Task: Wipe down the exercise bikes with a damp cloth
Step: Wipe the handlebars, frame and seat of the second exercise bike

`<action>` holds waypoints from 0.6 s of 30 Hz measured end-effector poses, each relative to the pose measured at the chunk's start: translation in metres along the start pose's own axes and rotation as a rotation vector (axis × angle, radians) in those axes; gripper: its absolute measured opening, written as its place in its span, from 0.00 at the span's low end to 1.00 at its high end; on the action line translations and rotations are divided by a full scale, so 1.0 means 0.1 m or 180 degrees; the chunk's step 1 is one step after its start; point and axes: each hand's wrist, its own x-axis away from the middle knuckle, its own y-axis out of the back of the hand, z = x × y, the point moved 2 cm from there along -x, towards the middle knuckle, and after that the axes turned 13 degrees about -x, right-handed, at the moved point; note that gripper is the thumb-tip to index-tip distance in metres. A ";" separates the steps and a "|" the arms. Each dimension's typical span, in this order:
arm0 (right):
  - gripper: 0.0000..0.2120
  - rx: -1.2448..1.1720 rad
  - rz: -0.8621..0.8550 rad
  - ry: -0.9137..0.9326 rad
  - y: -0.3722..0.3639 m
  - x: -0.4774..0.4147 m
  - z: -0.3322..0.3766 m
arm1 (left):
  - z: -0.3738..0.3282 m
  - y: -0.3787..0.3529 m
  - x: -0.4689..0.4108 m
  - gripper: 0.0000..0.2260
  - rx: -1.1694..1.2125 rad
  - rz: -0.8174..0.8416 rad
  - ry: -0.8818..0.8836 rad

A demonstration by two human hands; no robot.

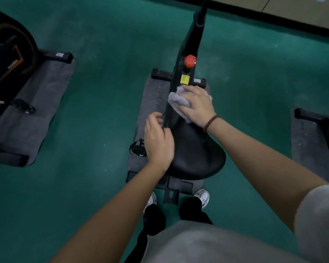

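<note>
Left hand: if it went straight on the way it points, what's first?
Likely nothing: the left hand points forward beside the black bike frame, above the grey floor mat; depth unclear.

I'm in a gym, by the look of its cycling corner. A dull green floor (103, 54) runs wall to wall. The black exercise bike in front of me (187, 42) has a wide black padded saddle (196, 152) and a round red knob (190, 61), and stands on a grey felt mat (152, 95). A second black bike with orange trim (6, 59) stands on its own grey mat (36, 103) to my left, and a third grey mat (306, 141) lies to my right.
</note>
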 end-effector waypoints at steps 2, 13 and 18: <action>0.15 -0.0554 -0.0148 -0.0159 -0.04 0.27 -0.02 | 0.09 0.05 0.01 0.14 0.0257 -0.0085 0.0191; 0.22 -0.0426 -0.0319 -0.0906 -0.13 1.34 -0.11 | 0.39 0.16 0.14 0.10 0.0318 0.0277 0.0460; 0.23 -0.0543 -0.1198 -0.0872 -0.31 1.99 -0.21 | 0.45 0.15 0.17 0.11 0.0295 0.0251 0.0532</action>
